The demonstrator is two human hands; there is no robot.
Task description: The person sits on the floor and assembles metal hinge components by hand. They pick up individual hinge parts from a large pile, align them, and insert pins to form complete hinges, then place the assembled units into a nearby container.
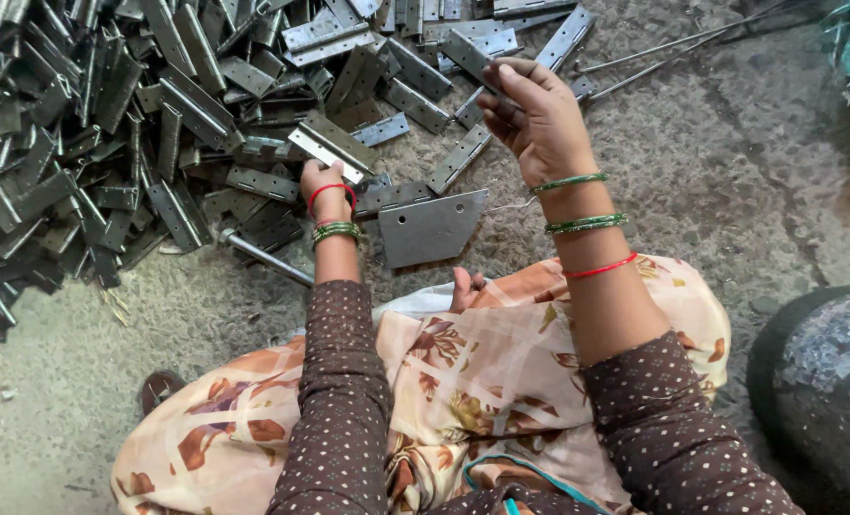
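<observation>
The head camera looks down at a person who sits on a rough concrete floor (711, 172), with a flowered cloth (463, 381) over the folded legs. The left hand (326, 187) reaches forward to the edge of a big heap of grey metal hinges (110, 124) and its fingers are closed around one hinge (330, 148), which stands a little up from the others; it seems lifted by one end, so it comes free from the heap. The right hand (532, 114) is raised above the floor with the fingers curled and the thumb pressed against them, as one holds something very thin; a fine wire or pin may be there, but it is too small to tell, so I cannot say what this hand holds. Just in front of the knees lies a flat metal plate (430, 227) with small holes, close between both hands, probably to be within easy reach. A metal rod (263, 256) lies beside it, partly under the left wrist. Some long thin rods (673, 46) lie well apart at the top right, and a dark round stone-like object (821, 381) stands at the right edge.
</observation>
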